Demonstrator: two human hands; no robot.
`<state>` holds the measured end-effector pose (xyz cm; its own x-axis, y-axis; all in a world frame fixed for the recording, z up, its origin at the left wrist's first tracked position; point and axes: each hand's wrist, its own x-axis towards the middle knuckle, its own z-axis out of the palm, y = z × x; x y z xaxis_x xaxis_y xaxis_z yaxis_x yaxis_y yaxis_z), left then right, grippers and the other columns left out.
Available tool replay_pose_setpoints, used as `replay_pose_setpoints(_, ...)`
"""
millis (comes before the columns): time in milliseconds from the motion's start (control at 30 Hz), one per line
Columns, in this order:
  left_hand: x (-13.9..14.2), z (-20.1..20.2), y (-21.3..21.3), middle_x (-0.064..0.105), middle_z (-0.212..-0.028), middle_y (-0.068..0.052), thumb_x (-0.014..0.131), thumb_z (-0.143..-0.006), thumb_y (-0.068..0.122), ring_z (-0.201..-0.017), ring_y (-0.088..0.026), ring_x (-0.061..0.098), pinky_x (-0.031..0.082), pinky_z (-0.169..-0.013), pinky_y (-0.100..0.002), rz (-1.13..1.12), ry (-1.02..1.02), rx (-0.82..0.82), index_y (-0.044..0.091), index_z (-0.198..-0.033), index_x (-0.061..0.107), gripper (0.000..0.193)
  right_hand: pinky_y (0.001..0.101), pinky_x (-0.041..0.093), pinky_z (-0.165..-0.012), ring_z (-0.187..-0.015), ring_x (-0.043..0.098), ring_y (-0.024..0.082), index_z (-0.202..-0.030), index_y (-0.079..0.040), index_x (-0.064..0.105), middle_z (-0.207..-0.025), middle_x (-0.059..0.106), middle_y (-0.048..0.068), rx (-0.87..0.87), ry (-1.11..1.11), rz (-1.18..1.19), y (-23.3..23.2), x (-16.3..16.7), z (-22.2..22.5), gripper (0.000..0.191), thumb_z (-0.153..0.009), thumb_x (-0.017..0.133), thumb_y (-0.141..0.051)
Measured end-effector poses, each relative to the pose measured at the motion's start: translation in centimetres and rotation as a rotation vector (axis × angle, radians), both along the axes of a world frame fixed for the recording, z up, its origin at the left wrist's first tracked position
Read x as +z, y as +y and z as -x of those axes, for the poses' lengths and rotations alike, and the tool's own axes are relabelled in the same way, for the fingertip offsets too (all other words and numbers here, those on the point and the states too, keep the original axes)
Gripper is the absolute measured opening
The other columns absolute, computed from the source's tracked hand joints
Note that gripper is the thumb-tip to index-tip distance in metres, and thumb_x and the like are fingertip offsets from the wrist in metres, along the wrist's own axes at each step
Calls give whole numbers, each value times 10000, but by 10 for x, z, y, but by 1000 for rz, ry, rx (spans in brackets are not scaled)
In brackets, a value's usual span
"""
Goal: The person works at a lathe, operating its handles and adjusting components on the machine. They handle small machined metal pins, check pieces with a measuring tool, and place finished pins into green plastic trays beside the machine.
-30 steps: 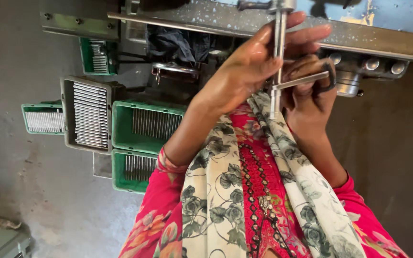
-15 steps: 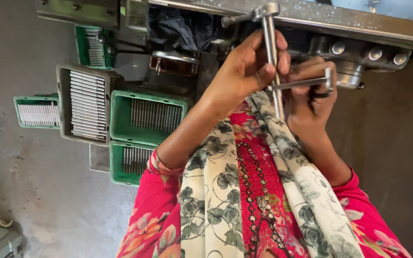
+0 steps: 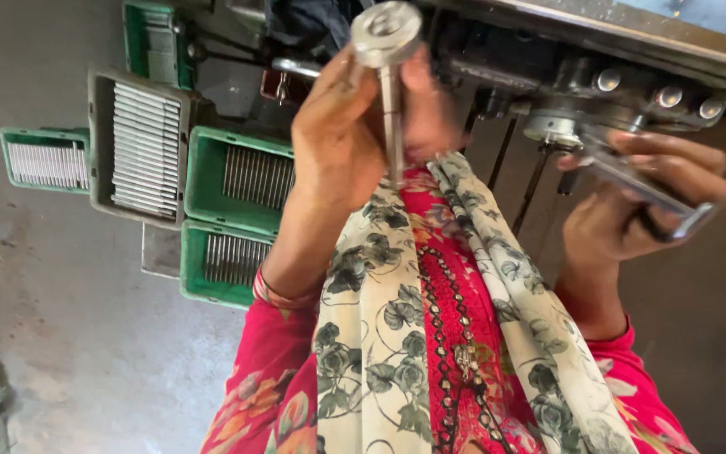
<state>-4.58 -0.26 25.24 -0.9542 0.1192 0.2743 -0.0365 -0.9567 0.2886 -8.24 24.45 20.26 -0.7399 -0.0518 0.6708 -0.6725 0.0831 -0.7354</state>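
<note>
My left hand (image 3: 338,143) is closed around a long metal rod with a round flat head (image 3: 386,34), held upright in front of my chest. My right hand (image 3: 632,210) grips a short metal lever-like handle (image 3: 644,189) that reaches up to the underside of a dark machine (image 3: 565,76). The two hands are apart, with the rod well to the left of the handle. A floral scarf (image 3: 380,336) and pink sleeves fill the lower part of the view.
Green crates (image 3: 245,176) (image 3: 220,261) (image 3: 44,160) and a grey tray (image 3: 140,147), all filled with rows of similar metal rods, stand on the concrete floor at the left. The machine's metal rail with round bolts (image 3: 670,97) runs across the top right.
The rod and the handle were held together before; now my left hand has carried the rod to the left and my right hand has moved right with the handle.
</note>
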Motion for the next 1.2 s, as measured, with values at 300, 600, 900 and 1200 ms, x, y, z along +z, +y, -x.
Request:
replay_pose_setpoints(300, -21, 10, 28, 576, -1374, -116, 576, -1145, 451, -1370, -213, 501, 401, -1175, -338, 331, 77, 13, -37, -1261, 634, 505, 415, 625, -744, -889, 705, 331, -1107, -7, 603, -1127, 618, 233, 165, 318, -436, -6, 5, 0, 208, -977, 763, 16)
replay_pose_setpoints(600, -27, -15, 29, 574, -1277, -131, 516, -1185, 384, -1216, -185, 513, 414, -1078, -296, 505, 10, -14, -17, -1424, 514, 467, 266, 455, -706, -784, 605, 163, -981, 97, 662, -927, 675, 149, 385, -362, -416, 17, -12, -11, 191, -876, 705, -57)
replay_pose_setpoints(900, -50, -14, 47, 542, -1342, -111, 448, -1194, 329, -1145, -166, 527, 422, -1059, -283, 817, 92, 171, -3, -1462, 449, 427, 311, 494, -787, -894, 642, 217, -1011, 54, 635, -1011, 682, 166, 313, -352, -98, -4, -39, -17, 160, -907, 722, -30)
replay_pose_setpoints(1200, -91, 6, 42, 592, -1029, -53, 498, -1181, 344, -1075, -169, 573, 415, -1094, -297, 480, -26, 318, -17, -1193, 575, 370, 400, 533, -775, -935, 687, 315, -1061, 6, 619, -1059, 708, 216, 187, 400, -574, -39, -25, 16, 215, -928, 788, 19)
